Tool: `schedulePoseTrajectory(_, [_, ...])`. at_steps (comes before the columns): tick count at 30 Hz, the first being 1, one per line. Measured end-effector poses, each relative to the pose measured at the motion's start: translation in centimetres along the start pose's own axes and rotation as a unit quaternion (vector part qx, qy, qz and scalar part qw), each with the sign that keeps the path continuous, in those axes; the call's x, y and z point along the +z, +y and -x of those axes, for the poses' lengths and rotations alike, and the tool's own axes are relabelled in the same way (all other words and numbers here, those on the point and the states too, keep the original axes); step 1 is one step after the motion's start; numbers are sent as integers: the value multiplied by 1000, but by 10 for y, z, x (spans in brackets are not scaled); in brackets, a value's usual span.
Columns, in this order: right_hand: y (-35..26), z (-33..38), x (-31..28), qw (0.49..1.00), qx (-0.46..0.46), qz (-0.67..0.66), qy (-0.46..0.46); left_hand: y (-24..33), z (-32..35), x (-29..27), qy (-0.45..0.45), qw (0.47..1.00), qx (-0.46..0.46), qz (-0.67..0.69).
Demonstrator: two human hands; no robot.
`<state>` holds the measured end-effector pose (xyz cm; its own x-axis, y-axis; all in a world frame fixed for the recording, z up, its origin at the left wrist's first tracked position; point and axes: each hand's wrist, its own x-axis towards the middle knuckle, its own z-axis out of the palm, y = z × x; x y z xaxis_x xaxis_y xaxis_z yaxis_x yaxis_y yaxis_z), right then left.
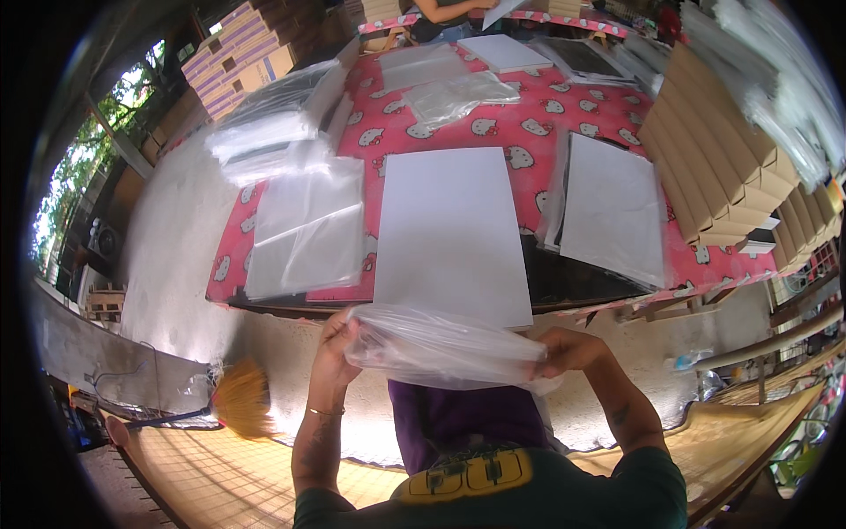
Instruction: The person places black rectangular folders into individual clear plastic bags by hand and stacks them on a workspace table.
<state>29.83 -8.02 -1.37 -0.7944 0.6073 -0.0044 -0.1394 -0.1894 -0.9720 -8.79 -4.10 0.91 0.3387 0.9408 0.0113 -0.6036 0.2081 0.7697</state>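
A clear plastic bag (pixel 441 344) is stretched sideways between my two hands, just off the table's near edge. My left hand (pixel 339 339) pinches its left end, with the fingers closed. At the other end, my right hand (pixel 568 351) is closed on the bunched plastic. A tall white stack of paper (pixel 449 229) lies flat directly ahead, its near end reaching past the table edge. The bag overlaps the stack's near left corner; whether any paper is inside it I cannot tell.
Clear plastic sleeves (pixel 308 229) lie left of the paper, and a bagged white stack (pixel 612 207) lies right. Cardboard boxes (pixel 714 150) are piled at the right edge of the pink patterned table (pixel 485 128). Another person's arm (pixel 454 11) shows at the far side. A broom (pixel 242 401) is at lower left.
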Motion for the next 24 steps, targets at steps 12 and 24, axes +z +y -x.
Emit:
schedulePoseTrajectory(12, [32,-19,47,820,-22,197,537,-48,13,24,213,928,57,-300])
schedulePoseTrajectory(24, [20,-28,66,813,-76,148,559,-48,26,14,213,891,129,-379])
